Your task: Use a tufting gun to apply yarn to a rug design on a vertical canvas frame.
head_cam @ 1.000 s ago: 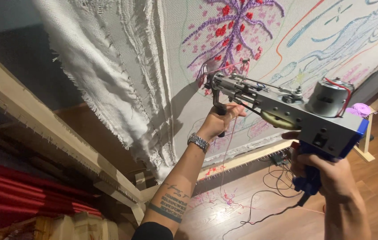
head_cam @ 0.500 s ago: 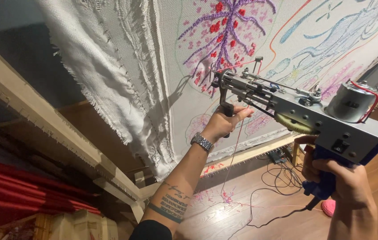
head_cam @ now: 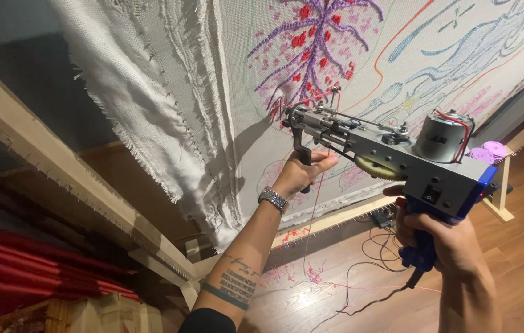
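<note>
A grey and blue tufting gun [head_cam: 397, 163] points its needle at the stretched cloth [head_cam: 360, 68] on the wooden frame [head_cam: 58, 179]. The left hand [head_cam: 302, 172] grips its front handle, the right hand [head_cam: 437, 237] closes around the blue rear grip, and red yarn [head_cam: 311, 228] hangs toward the wooden floor [head_cam: 520, 246]

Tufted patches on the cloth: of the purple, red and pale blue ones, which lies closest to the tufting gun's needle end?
The red patch, just left of the tufting gun tip. The purple branching patch spreads above it; the pale blue figure lies far right.
</note>
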